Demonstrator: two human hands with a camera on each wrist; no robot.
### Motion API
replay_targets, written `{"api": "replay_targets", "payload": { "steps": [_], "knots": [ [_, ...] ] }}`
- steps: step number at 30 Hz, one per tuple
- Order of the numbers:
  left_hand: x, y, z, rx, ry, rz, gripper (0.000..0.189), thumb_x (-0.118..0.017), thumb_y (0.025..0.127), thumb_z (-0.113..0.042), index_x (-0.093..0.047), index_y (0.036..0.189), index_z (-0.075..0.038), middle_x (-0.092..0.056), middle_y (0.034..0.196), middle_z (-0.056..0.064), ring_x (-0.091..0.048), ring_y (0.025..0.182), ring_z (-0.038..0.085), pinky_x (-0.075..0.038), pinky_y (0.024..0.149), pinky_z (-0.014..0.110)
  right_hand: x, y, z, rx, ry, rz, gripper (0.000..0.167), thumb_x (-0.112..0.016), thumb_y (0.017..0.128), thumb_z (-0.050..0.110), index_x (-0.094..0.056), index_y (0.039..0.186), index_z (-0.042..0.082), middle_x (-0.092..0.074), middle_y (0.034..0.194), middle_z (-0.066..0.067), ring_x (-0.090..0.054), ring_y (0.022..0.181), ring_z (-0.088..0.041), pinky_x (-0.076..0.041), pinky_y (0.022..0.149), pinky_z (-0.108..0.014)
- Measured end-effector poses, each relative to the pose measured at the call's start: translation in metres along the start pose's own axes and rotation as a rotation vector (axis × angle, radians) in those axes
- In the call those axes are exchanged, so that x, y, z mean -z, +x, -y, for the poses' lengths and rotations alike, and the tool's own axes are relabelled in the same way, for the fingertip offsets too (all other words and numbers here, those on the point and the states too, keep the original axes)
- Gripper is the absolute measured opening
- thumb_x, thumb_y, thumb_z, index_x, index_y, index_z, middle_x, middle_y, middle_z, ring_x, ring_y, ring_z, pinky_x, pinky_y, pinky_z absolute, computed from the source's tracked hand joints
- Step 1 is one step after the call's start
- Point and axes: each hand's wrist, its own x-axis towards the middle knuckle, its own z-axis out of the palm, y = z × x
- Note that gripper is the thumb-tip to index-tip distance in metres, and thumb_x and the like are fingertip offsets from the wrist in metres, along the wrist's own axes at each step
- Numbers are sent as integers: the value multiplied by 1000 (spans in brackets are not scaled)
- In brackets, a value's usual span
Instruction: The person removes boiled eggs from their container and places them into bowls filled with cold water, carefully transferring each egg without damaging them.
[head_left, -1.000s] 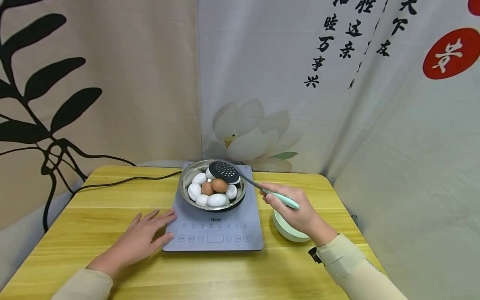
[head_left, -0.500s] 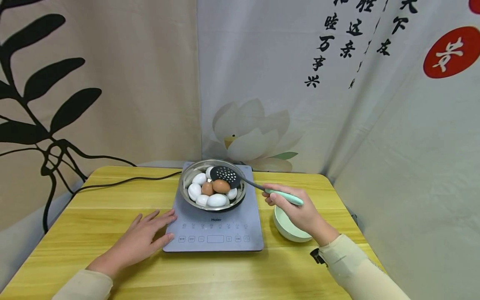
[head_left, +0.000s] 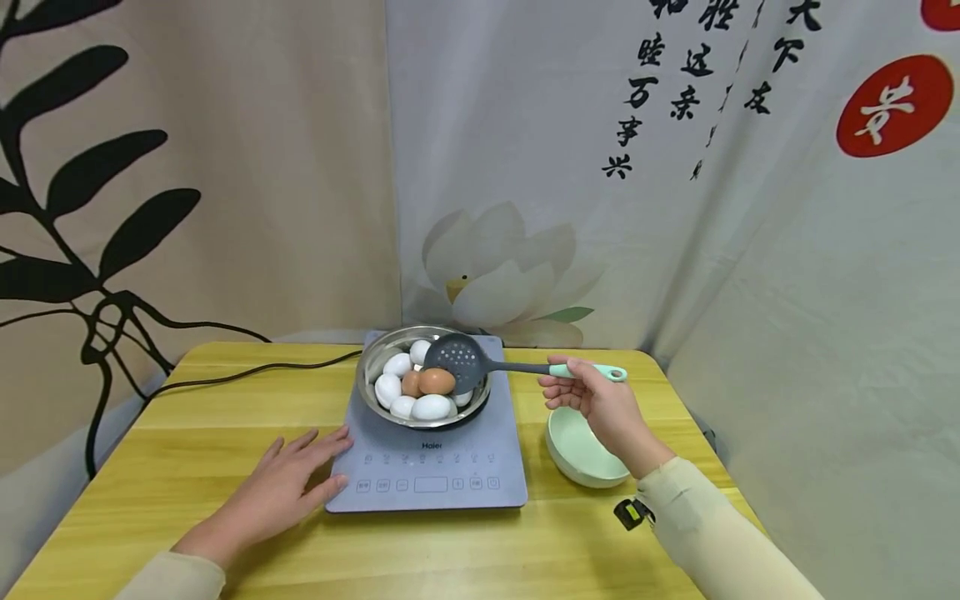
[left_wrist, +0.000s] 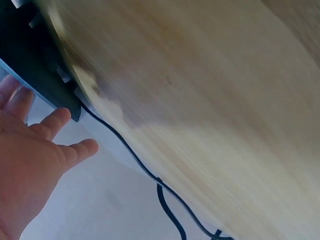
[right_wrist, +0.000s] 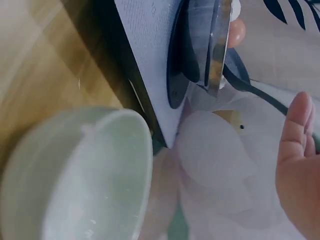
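My right hand [head_left: 600, 408] grips the mint-green handle of a slotted skimmer [head_left: 517, 367]. The skimmer's dark, perforated head lies over the right side of a steel pan [head_left: 366, 392], right beside a brown egg [head_left: 437, 382]. Several white eggs [head_left: 431, 407] and another brown one fill the pan, which stands on a grey induction cooktop [head_left: 427, 467]. With fingers spread, my left hand [head_left: 277, 487] rests at the cooktop's left edge; the left wrist view shows its fingertips [left_wrist: 60, 116] at that edge. In the right wrist view the skimmer's neck [right_wrist: 260, 94] crosses the pan's rim.
A pale green bowl [head_left: 585, 450] stands on the wooden table [head_left: 420, 550], below my right hand. A black power cord [head_left: 255, 368] runs from the cooktop to the left. Printed curtains [head_left: 510, 167] hang behind and at the right of the table.
The skimmer has swung from slanting to nearly level, its handle end moving right and up with my right hand. Its head has shifted slightly right and tilted. My left hand stays in place.
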Motion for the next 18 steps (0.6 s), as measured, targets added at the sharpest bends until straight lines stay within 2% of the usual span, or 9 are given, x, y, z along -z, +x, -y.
{"api": "replay_targets", "payload": {
  "steps": [3, 6, 13, 18],
  "knots": [
    [0, -1, 0, 3, -3, -3, 59, -64, 104, -56, -60, 154, -24, -53, 165, 0, -48, 148, 53, -28, 116, 84, 3, 2, -4, -55, 74, -31, 48, -48, 115, 30, -58, 145, -6, -83, 108, -8, -78, 91, -18, -67, 87, -33],
    [-1, -1, -1, 3, -8, -4, 59, -65, 104, -55, -60, 153, -25, -53, 165, 0, -48, 148, 52, -28, 116, 84, 6, 3, -5, -62, 72, -17, 48, -48, 115, 32, -58, 145, -4, -83, 109, -8, -78, 92, -17, -67, 86, -33],
    [-2, 0, 2, 11, -11, 1, 59, -64, 104, -56, -60, 154, -25, -52, 166, -1, -48, 149, 52, -27, 116, 84, 14, 11, 1, 57, -66, 166, 48, -54, 113, 27, -59, 145, -7, -83, 111, -2, -78, 95, -15, -66, 87, -32],
    [-4, 0, 3, 7, -7, -5, 58, -64, 104, -55, -60, 154, -25, -52, 166, -1, -49, 148, 52, -28, 116, 84, 27, 20, 1, 100, -88, 278, 36, -51, 113, 22, -66, 142, 4, -82, 117, -3, -78, 99, -14, -66, 89, -31]
  ]
}}
